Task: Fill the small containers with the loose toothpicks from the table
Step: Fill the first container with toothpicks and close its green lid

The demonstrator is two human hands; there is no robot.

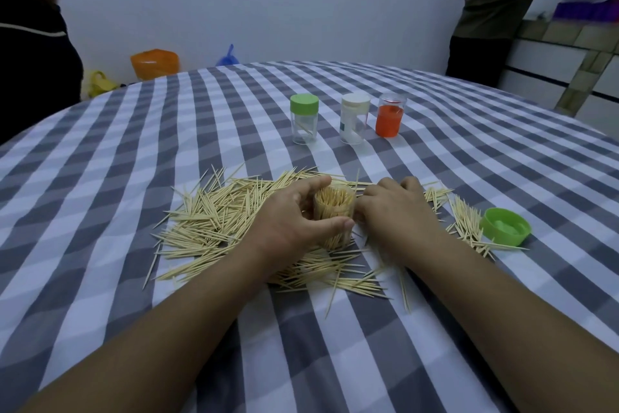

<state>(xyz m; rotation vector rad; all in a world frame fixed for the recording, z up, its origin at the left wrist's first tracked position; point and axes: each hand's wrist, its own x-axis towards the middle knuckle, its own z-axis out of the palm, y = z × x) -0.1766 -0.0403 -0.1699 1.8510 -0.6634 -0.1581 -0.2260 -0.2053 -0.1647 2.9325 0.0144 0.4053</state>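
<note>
A small clear container [335, 208] packed with upright toothpicks stands in the middle of a wide pile of loose toothpicks [207, 215] on the checked tablecloth. My left hand [294, 218] grips the container, thumb across its front and fingers round its far side. My right hand [392, 211] lies palm down just right of it, fingers curled onto the toothpicks; whether it pinches any is hidden. Its green lid [505, 226] lies upturned at the right.
Three more containers stand farther back: a green-lidded one [304, 119] with few toothpicks, a white-lidded one [355, 118] and an orange one [390, 115]. The round table [134, 131] drops off at left and right. One person sits far left, another stands far right.
</note>
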